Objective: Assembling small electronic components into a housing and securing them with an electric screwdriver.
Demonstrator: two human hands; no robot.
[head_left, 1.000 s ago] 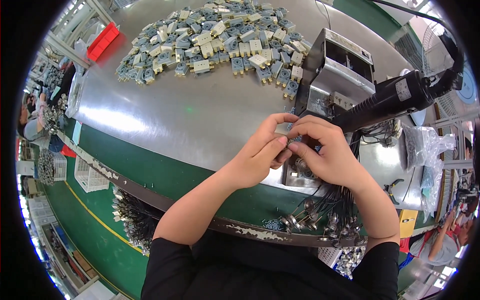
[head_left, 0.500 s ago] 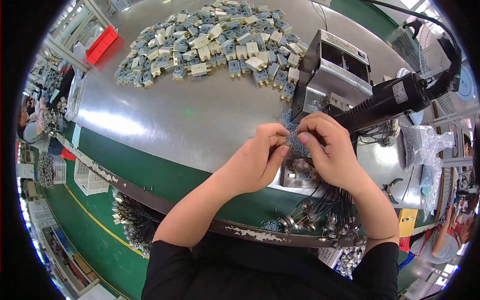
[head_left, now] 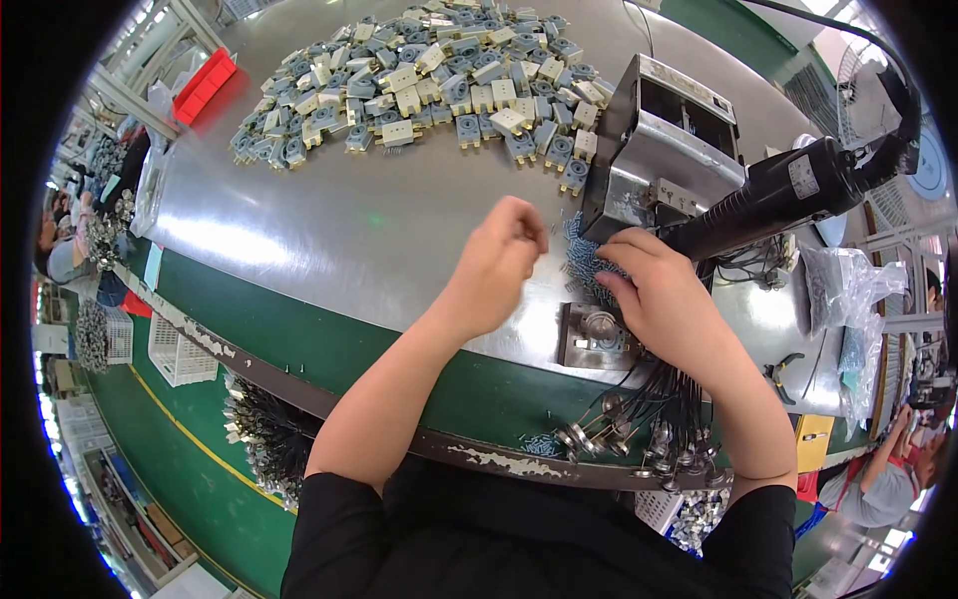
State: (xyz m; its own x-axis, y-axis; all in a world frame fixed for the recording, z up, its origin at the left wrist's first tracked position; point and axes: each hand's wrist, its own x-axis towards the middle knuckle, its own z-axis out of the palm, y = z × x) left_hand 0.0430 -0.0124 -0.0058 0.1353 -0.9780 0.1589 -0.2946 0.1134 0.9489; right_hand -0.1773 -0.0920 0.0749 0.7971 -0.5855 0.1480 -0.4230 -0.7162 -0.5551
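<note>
Our right hand (head_left: 664, 299) rests its grip on the small blue parts pile (head_left: 589, 268), fingers curled into it. Our left hand (head_left: 499, 262) sits just beside, its grip pressed together; contents unclear. Metal fixture (head_left: 594, 337) just below, on the counter (head_left: 329, 230).

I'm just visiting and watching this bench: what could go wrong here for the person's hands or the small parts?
The right hand rests on a loose heap of tiny blue-grey pieces; a nudge might scatter them across the shiny table. The left hand is lifted beside that heap, so anything pinched could drop. The black power tool hangs close above the right hand and might bump it.
</note>
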